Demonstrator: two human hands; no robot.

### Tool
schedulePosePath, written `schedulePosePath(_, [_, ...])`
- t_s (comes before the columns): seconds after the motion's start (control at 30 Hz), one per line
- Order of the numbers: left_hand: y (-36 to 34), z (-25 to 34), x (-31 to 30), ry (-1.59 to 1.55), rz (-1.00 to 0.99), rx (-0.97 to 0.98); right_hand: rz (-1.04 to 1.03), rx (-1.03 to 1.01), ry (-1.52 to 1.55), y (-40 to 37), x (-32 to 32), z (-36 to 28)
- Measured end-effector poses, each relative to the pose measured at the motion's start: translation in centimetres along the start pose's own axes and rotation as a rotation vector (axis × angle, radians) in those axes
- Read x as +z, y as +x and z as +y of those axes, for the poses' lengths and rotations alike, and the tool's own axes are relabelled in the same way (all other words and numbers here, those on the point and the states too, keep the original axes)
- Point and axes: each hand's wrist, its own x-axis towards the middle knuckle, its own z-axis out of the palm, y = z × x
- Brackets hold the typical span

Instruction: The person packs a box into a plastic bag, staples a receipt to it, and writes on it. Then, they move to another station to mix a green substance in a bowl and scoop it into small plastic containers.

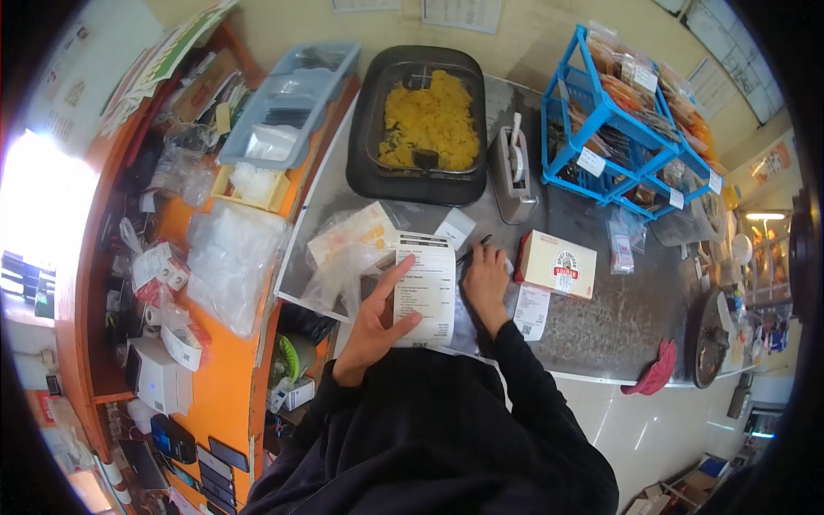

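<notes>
A long printed receipt is in my left hand, pinched near its left edge, its printed side facing me. My right hand rests at the metal counter, fingers bent around a slim dark pen-like object; its full shape is hidden. A white paper lies beneath, partly covered by the receipt. Just right of that hand sits a cream and red food box, with another receipt below it. Left of the held receipt lie a clear plastic bag and a printed packet.
A black pan of yellow food stands at the back, beside a grey metal holder. Blue crates with packets stand back right. On the left, an orange table carries plastic bags, a blue tray and phones.
</notes>
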Motion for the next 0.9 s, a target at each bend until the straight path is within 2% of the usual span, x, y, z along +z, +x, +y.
schedulePosePath(0.07, [-0.1, 1.8, -0.4, 0.076, -0.012, 0.102, -0.03, 0.09, -0.151, 2.0, 2.1, 1.1])
schedulePosePath(0.13, [-0.4, 2.9, -1.1, 0.062, 0.002, 0.116, -0.102, 0.181, -0.247, 3.8, 1.2, 0.3])
schedulePosePath(0.23, [-0.8, 3.8, -2.1, 0.05, -0.002, 0.159, 0.086, 0.041, -0.061, 6.0, 1.2, -0.5])
schedulePosePath(0.33, [-1.1, 4.5, -3.0, 0.077, -0.008, 0.175, 0.043, -0.085, 0.048, 8.2, 3.1, -0.3])
schedulePosePath(0.43, [-1.3, 4.9, -3.9, 0.068, 0.018, 0.162, -0.247, 0.122, 0.02, 10.0, 3.2, 0.9])
schedulePosePath(0.53, [-1.5, 5.1, -5.2, 0.047, 0.048, 0.164, -0.196, 0.013, 0.262, 9.6, 4.0, 2.4])
schedulePosePath(0.63, [-1.2, 4.6, -6.1, 0.015, 0.052, 0.18, -0.005, -0.028, 0.297, 8.8, 6.3, 2.1])
schedulePosePath(0.73, [-1.0, 4.8, -6.3, -0.004, 0.062, 0.18, -0.266, 0.153, 0.415, 8.9, 6.3, 2.1])
schedulePosePath(0.83, [-0.7, 5.3, -5.9, 0.039, 0.063, 0.207, -0.175, 0.011, 0.277, 8.9, 6.1, 1.4])
schedulePosePath(0.9, [-0.6, 5.2, -5.8, 0.058, 0.063, 0.225, -0.185, 0.065, 0.395, 8.9, 5.4, 1.0])
